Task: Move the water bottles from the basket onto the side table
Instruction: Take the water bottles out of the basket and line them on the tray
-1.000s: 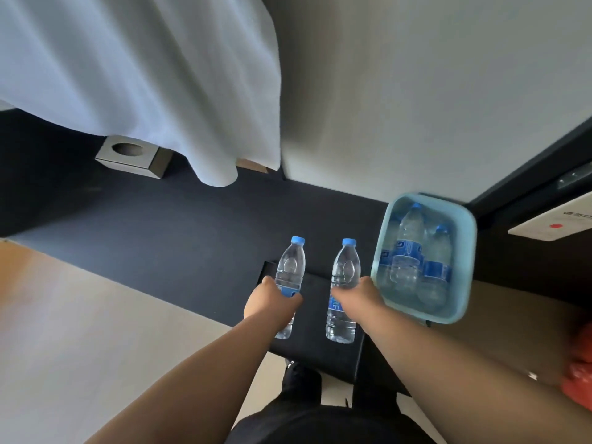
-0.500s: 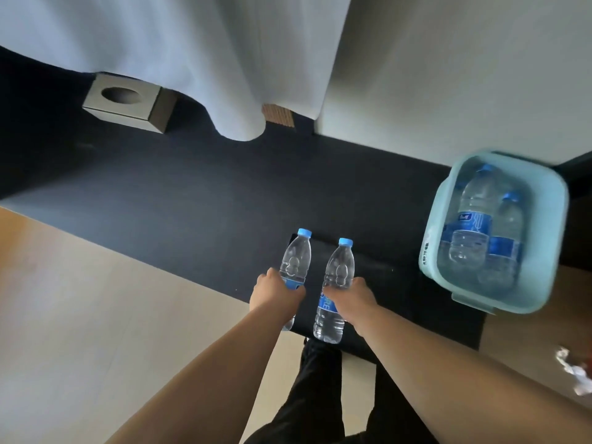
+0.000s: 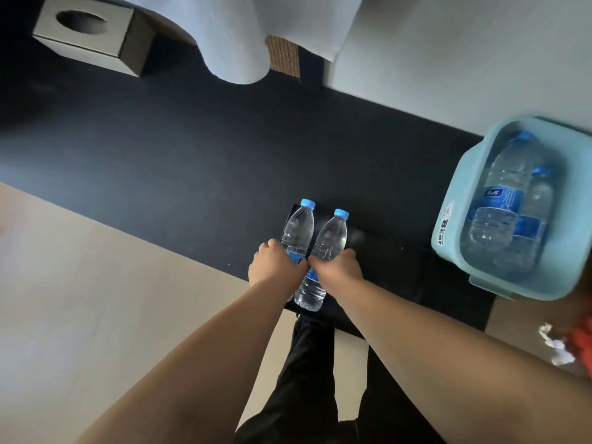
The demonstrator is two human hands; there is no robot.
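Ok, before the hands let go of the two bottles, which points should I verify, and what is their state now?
1. Left hand grips left bottle: ok.
2. Right hand grips right bottle: ok.
3. Blue caps on both bottles: ok.
4. Bottle bases resting on the side table: cannot tell; left base is hidden behind the arm.
5. Basket emptied: not ok; remaining bottles, at least two, lie inside.

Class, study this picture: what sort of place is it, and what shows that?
Likely a hotel or guest room: a tissue box on a dark ledge, a pale curtain hanging above, and a basket of bottled water.
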